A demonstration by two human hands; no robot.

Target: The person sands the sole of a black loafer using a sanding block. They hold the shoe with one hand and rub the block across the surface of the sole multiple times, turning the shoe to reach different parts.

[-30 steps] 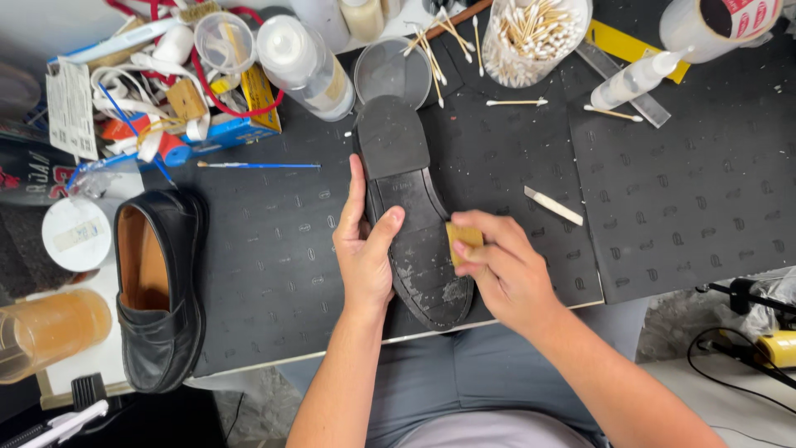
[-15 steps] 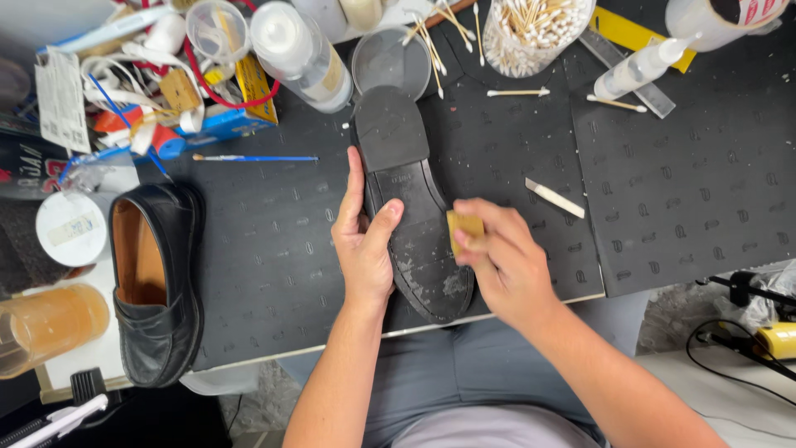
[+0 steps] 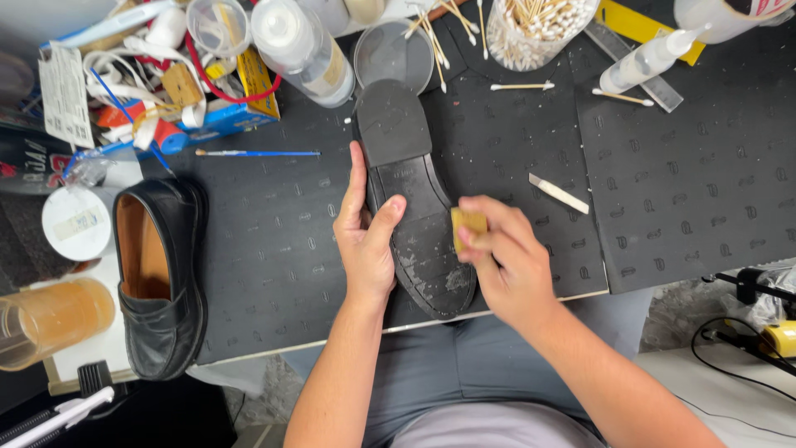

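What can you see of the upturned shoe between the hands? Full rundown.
The upturned shoe is black and lies sole up on the dark mat, heel toward the clutter at the far edge, toe toward the person. The heel block looks matte and clean; the forepart of the sole is scuffed with pale worn patches. The left hand grips its left edge, thumb across the sole. The right hand presses a small tan block against its right edge. The upper is hidden.

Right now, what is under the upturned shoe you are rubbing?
The upturned shoe lies sole-up on the black embossed mat, steadied by the left hand. The right hand presses a small tan block on the sole. The shoe's upper underneath is hidden.
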